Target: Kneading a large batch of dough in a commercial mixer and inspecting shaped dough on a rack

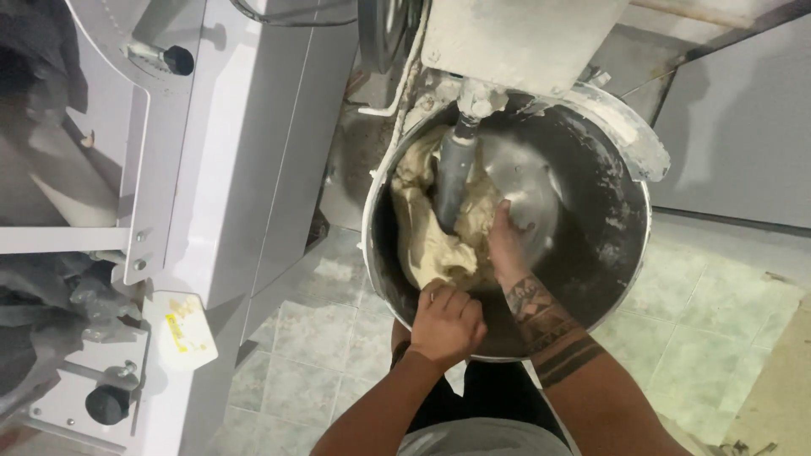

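With the left hand (448,323) clenched on the rim of the mixer bowl (629,253) and the right hand (507,245) reaching in, fingers spread on the dough (431,245) beside the hook (454,181), sticky dough could probably tear or the hook catch them.

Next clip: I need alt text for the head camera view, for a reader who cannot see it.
Seen from above, a person's right hand reaches into a steel mixer bowl, pressing pale dough beside the dough hook, while the left hand grips the bowl's near rim. A white machine stands alongside on the tiled floor.
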